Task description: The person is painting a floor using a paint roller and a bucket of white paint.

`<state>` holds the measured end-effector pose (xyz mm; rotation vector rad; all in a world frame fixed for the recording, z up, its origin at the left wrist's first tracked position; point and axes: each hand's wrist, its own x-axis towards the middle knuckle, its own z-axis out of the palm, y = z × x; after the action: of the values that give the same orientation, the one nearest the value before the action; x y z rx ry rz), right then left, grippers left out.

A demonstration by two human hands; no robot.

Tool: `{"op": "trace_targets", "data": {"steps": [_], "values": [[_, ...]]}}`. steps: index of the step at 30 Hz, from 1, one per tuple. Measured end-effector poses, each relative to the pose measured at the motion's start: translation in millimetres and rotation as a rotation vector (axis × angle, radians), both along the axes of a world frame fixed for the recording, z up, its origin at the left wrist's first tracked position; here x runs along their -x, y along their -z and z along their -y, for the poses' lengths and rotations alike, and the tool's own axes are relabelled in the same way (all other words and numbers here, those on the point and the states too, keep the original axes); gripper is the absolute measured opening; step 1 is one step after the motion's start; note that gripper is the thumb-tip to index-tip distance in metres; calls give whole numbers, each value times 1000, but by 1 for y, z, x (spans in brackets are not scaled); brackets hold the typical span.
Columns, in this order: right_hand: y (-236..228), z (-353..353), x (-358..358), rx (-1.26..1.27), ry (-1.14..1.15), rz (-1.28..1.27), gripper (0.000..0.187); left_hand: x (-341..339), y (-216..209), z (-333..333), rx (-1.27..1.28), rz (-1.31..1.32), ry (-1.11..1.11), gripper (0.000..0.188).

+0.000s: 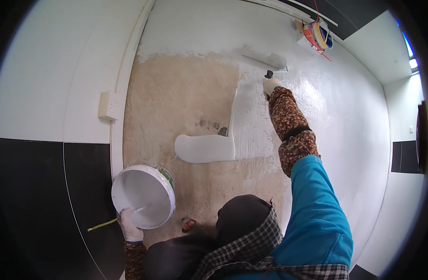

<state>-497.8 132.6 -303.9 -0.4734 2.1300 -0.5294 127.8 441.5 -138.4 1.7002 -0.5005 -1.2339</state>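
Note:
My right hand [271,87], in a whitish glove, is stretched far forward and closed on the dark handle of a paint roller [272,60]. The roller's white sleeve lies on wet white coating on the floor. At the left, my gloved left hand [129,226] grips the near rim of a white bucket [168,196]. The bucket leans with its mouth toward me, showing a whitened inside. A thin green stick [103,225] crosses the rim beside that hand. Ahead of the bucket, a thick white puddle of coating [204,148] lies on the bare brown floor [181,93].
Fresh white coating [340,140] covers the floor at the right and far side. A colourful bucket [318,35] with red cord stands at the far right. A white socket box [110,106] juts from the left wall. My knee [242,217] is close to a floor hole [189,225].

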Motion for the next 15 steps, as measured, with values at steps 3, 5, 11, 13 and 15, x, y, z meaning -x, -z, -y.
{"op": "trace_targets", "data": {"steps": [3, 5, 11, 13, 15], "values": [[-34, -44, -18, 131, -124, 53, 35, 1, -4, 0, -62, -14, -64, 45], [-51, -90, -40, 83, -179, -129, 41, 0, -5, 0, -62, -14, -35, 44], [-110, -247, -110, -68, -394, -206, 43, 5, -6, 4, -86, -188, -81, 40], [-129, -295, -124, -102, -232, 27, 35, 8, -9, 6, -113, -201, -119, 39], [-138, -339, -131, -132, -173, 101, 31, 9, -11, 8, -96, -182, -124, 41]]}}
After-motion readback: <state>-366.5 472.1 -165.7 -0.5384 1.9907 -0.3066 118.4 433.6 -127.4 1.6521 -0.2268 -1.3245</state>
